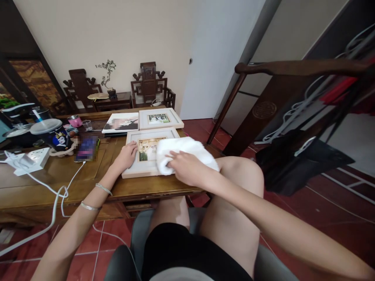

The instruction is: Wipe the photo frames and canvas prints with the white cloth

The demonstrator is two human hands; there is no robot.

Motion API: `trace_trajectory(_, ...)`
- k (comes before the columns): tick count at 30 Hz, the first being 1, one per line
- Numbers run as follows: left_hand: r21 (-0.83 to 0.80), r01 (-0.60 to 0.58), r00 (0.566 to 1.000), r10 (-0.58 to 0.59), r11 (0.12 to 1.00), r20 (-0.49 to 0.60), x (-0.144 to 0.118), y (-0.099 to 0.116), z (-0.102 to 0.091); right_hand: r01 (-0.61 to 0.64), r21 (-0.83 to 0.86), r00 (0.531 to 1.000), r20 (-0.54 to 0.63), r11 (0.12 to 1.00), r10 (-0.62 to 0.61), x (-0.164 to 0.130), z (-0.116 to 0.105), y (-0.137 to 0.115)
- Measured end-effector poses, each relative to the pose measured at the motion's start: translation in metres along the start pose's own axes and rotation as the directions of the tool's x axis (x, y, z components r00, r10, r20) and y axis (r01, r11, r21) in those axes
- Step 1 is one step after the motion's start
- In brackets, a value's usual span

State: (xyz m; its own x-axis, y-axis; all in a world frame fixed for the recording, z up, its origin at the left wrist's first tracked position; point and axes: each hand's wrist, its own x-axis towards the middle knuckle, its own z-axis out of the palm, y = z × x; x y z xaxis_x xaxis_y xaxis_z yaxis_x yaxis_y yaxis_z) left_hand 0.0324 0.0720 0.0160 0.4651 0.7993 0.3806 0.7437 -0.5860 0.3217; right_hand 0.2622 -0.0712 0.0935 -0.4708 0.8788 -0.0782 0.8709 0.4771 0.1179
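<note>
A light wooden picture frame [152, 173] with a small photo inside a wide pale mat lies flat near the table's front edge. My left hand [126, 157] grips its left side, the fingers bent over the border. A fluffy white cloth [191, 146] covers the right part of the frame and hangs past its edge towards my knee. Bunched in my right hand [186, 166], the cloth is pressed onto the frame's glass. Part of the photo is hidden under the cloth.
Behind lie a second picture frame [175, 121] and a white-covered album or print [109, 121]. To the left are a phone [86, 148] on a charging cable, a power strip [32, 160], a lidded dark cup [58, 140] and a small glass [87, 125]. A wooden chair [263, 109] stands right.
</note>
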Motion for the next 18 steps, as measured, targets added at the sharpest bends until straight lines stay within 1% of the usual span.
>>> trace_trajectory(3,0.004,0.003,1.000,-0.003,1.000,0.010,-0.001,0.002,-0.001,-0.144,-0.058,0.988,0.048,0.988,0.147,-0.022,0.000,0.020)
trace_trajectory(5,0.000,-0.001,1.000,0.001,1.000,0.016,-0.001,0.004,-0.002,-0.195,-0.058,0.979,0.044,0.979,0.198,-0.028,0.002,0.029)
trace_trajectory(7,-0.001,-0.005,1.000,0.005,1.000,0.025,-0.001,0.004,-0.003,-0.218,-0.044,0.974,0.048,0.975,0.220,-0.024,0.004,0.037)
trace_trajectory(9,0.001,-0.004,1.000,0.004,1.000,0.027,-0.001,0.004,-0.004,-0.226,-0.030,0.973,0.036,0.974,0.227,-0.012,0.008,0.045)
trace_trajectory(11,0.001,-0.003,1.000,0.003,1.000,0.023,-0.001,0.003,-0.003,-0.230,-0.004,0.973,-0.007,0.973,0.230,0.005,0.013,0.055)
trace_trajectory(13,0.000,-0.004,1.000,0.004,1.000,0.010,0.000,0.002,-0.002,-0.244,0.027,0.968,-0.052,0.969,0.245,0.025,0.018,0.068)
trace_trajectory(15,0.002,-0.002,1.000,0.002,1.000,0.005,0.000,0.001,-0.001,-0.272,0.049,0.959,-0.074,0.961,0.275,0.047,0.021,0.081)
trace_trajectory(18,0.011,0.009,1.000,-0.009,1.000,0.017,0.000,0.000,0.000,-0.313,0.067,0.944,-0.093,0.947,0.318,0.081,0.021,0.090)
